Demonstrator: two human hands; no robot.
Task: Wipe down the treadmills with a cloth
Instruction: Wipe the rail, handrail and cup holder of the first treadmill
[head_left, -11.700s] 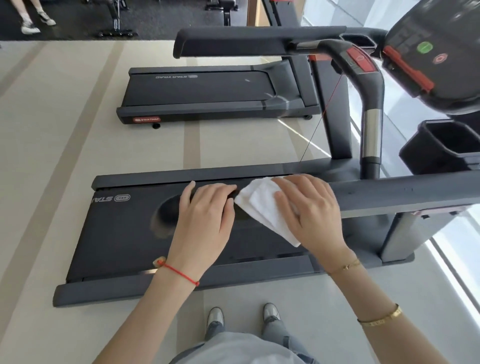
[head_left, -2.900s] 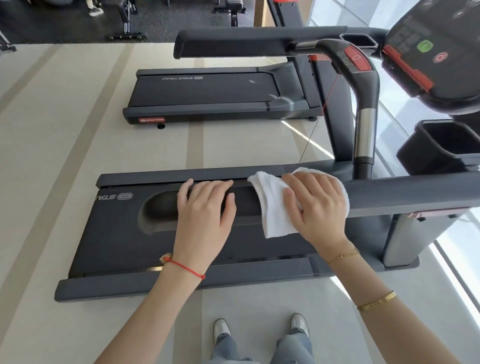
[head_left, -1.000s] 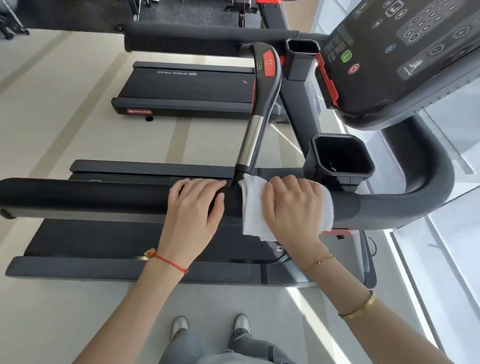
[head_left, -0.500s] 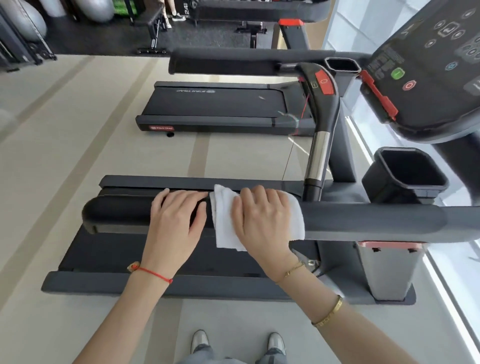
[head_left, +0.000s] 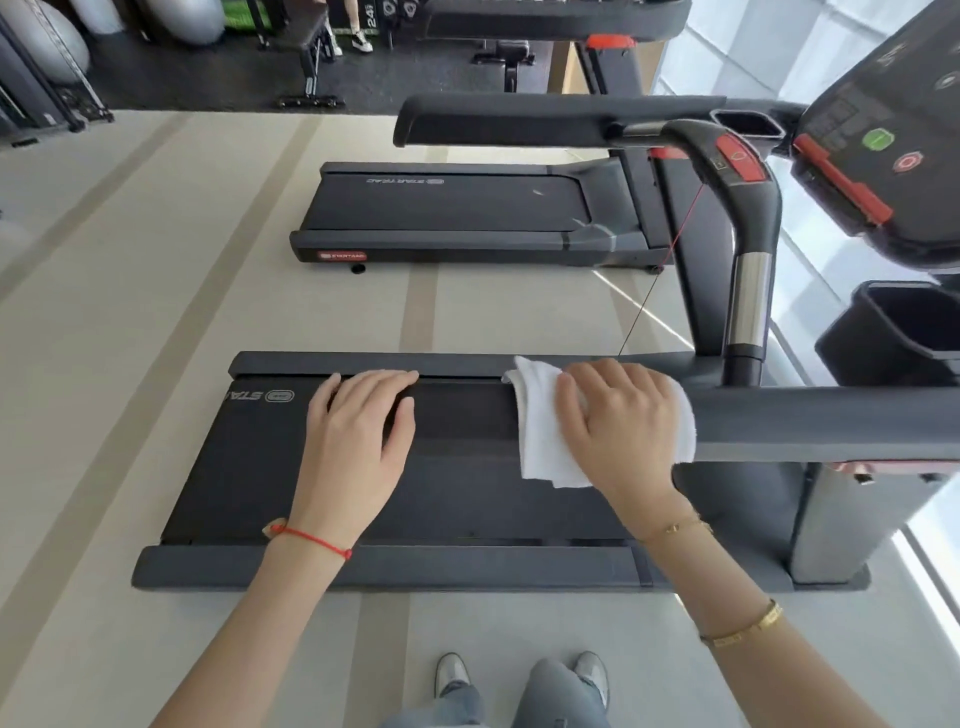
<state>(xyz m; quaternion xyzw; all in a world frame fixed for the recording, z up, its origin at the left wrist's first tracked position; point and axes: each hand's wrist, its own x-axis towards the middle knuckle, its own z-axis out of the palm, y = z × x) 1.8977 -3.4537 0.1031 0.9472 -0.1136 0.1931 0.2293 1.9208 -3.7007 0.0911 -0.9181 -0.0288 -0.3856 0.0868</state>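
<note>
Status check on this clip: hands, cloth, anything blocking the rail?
Left hand bare, resting on handrail. Right hand pressing white cloth over the rail. Nothing blocking the rail.

White folded cloth (head_left: 540, 441) draped over dark grey handrail (head_left: 810, 423) of near treadmill (head_left: 234, 478), hanging down

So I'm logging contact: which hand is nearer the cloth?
Right. The right hand presses on the cloth; the left hand rests on the handrail beside it, apart.
</note>
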